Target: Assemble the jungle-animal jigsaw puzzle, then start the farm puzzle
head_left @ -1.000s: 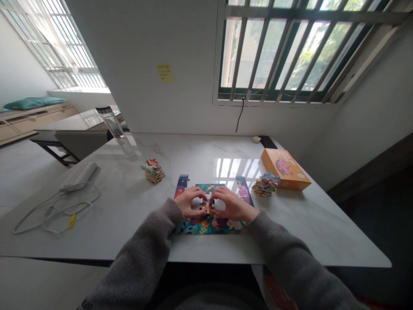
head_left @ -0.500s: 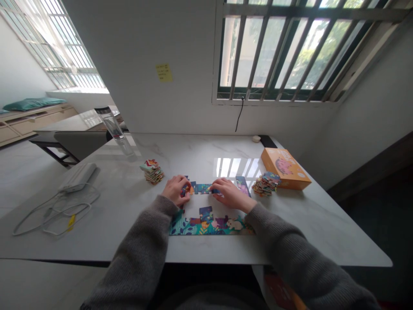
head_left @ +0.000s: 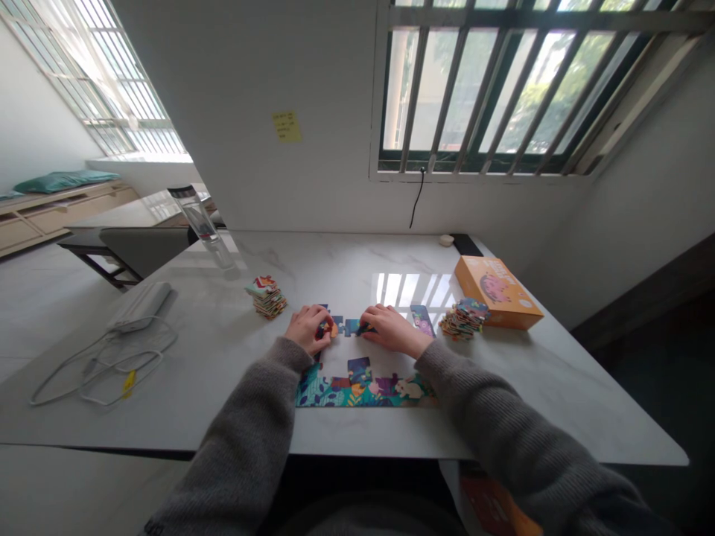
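A partly assembled jigsaw puzzle (head_left: 329, 396) lies in front of me, its near strip showing teal leaves and a white rabbit. My left hand (head_left: 309, 329) rests at its upper left, fingers curled on a dark puzzle piece with orange on it (head_left: 336, 326). Across from it, my right hand (head_left: 392, 331) pinches a blue puzzle piece (head_left: 351, 327) close beside that one; a narrow gap seems to lie between them. Below the hands is a loose-looking dark blue piece (head_left: 359, 370) against the near strip. A purple piece (head_left: 422, 320) lies beyond my right wrist.
Stacks of puzzle pieces stand at left (head_left: 267, 298) and right (head_left: 465, 318). An orange box (head_left: 500, 292) is behind the right stack. A glass bottle (head_left: 195, 212), a white device (head_left: 139, 307) and its cable (head_left: 92, 398) occupy the left side.
My right hand has shifted slightly left along the upper row, and the blue piece under its fingers now sits nearer my left hand. The left hand stays nearly in place.
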`<control>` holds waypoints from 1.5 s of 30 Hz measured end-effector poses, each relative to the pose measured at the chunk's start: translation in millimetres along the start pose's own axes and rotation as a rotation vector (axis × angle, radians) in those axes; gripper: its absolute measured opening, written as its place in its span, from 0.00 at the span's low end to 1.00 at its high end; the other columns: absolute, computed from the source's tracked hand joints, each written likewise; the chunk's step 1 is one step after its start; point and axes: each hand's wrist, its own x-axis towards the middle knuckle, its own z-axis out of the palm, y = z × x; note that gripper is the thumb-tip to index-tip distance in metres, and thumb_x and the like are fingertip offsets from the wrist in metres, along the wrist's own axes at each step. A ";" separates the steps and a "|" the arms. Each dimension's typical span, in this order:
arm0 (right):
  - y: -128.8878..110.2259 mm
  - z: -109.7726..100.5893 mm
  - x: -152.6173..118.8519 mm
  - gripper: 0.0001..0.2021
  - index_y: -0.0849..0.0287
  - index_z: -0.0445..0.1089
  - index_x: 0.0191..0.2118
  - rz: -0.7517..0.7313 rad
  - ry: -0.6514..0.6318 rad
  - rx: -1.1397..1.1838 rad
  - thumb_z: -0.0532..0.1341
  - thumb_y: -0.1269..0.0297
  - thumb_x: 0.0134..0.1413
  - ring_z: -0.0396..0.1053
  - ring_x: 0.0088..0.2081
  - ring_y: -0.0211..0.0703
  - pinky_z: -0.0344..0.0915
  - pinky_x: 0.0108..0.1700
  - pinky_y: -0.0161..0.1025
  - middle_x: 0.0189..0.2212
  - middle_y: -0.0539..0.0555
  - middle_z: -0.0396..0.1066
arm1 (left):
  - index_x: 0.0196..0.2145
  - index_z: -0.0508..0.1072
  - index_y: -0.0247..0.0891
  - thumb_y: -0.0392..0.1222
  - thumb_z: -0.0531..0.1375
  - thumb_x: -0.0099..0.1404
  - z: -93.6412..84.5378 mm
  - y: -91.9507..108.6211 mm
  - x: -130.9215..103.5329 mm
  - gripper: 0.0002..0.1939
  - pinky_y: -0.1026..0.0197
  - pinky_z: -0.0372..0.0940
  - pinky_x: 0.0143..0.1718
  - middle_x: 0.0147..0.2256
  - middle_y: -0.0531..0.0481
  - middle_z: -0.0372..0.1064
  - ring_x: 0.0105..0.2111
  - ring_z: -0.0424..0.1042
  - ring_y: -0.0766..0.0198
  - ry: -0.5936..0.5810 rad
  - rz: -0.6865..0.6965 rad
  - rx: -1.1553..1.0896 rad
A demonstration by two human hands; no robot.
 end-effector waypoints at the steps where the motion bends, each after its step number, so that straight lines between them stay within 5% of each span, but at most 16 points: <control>1: 2.5 0.2 -3.2 0.09 0.59 0.71 0.46 -0.008 0.001 0.008 0.65 0.62 0.62 0.66 0.47 0.49 0.59 0.47 0.42 0.45 0.58 0.71 | 0.36 0.73 0.41 0.36 0.61 0.57 1.4 1.6 0.4 0.08 0.52 0.57 0.47 0.45 0.48 0.72 0.47 0.66 0.53 -0.007 0.013 -0.012; 14: 2.9 -0.1 -22.3 0.07 0.59 0.72 0.45 -0.026 0.045 0.049 0.64 0.66 0.62 0.65 0.46 0.49 0.63 0.48 0.44 0.44 0.58 0.71 | 0.44 0.78 0.49 0.37 0.61 0.58 10.8 11.5 4.4 0.16 0.50 0.55 0.49 0.47 0.49 0.70 0.48 0.65 0.53 -0.171 0.076 0.008; 24: -2.5 -3.9 -24.8 0.06 0.58 0.72 0.45 0.000 0.038 0.073 0.62 0.66 0.63 0.64 0.48 0.49 0.62 0.51 0.45 0.45 0.58 0.71 | 0.44 0.78 0.49 0.38 0.61 0.60 11.6 18.0 0.3 0.15 0.48 0.55 0.51 0.48 0.48 0.70 0.50 0.64 0.51 -0.189 0.111 0.075; 31: -1.2 -0.3 -26.9 0.09 0.57 0.72 0.49 -0.008 0.060 0.096 0.59 0.64 0.66 0.64 0.50 0.49 0.61 0.53 0.46 0.47 0.59 0.71 | 0.52 0.73 0.43 0.39 0.54 0.67 -1.0 -11.7 0.9 0.17 0.49 0.59 0.52 0.48 0.45 0.70 0.50 0.66 0.52 -0.005 0.019 0.036; 37: 5.2 4.2 -19.1 0.09 0.57 0.72 0.49 0.014 0.057 0.057 0.60 0.65 0.66 0.64 0.50 0.50 0.61 0.53 0.46 0.47 0.59 0.70 | 0.48 0.74 0.39 0.37 0.52 0.67 3.7 -36.2 -2.0 0.16 0.51 0.62 0.55 0.49 0.44 0.70 0.50 0.67 0.53 -0.080 -0.019 0.008; 45: 19.8 7.4 1.6 0.10 0.58 0.72 0.50 0.047 0.044 0.030 0.61 0.66 0.65 0.64 0.50 0.49 0.60 0.52 0.45 0.48 0.58 0.70 | 0.46 0.75 0.42 0.38 0.56 0.64 8.1 -34.0 -3.8 0.14 0.48 0.61 0.55 0.50 0.46 0.70 0.49 0.65 0.52 -0.076 -0.072 0.027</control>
